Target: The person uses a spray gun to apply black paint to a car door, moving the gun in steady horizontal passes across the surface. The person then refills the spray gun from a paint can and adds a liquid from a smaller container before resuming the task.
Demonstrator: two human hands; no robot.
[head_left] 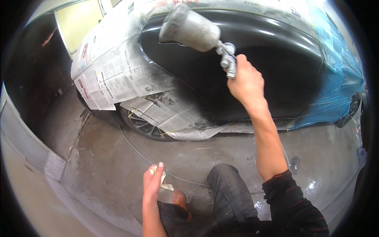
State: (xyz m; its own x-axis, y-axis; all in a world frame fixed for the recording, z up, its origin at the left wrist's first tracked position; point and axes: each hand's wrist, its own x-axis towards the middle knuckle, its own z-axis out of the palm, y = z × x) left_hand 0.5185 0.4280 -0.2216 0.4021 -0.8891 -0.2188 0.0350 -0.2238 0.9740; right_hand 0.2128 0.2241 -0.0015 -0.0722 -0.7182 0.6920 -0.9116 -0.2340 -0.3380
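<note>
Spray gun (203,35) long axis diagonal, cup (185,25) toward upper left, body beyond right hand's (246,81) curled fingers; left hand (151,181) pinches pale wad (167,187).

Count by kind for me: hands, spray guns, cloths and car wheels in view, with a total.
Hands: 2, left hand and right hand
Spray gun: 1
Pale cloth: 1
Wheels: 2, larger wheel and smaller-looking wheel
Total: 6

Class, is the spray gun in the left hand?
No, the right hand grips the spray gun in front of the black car panel.
</note>
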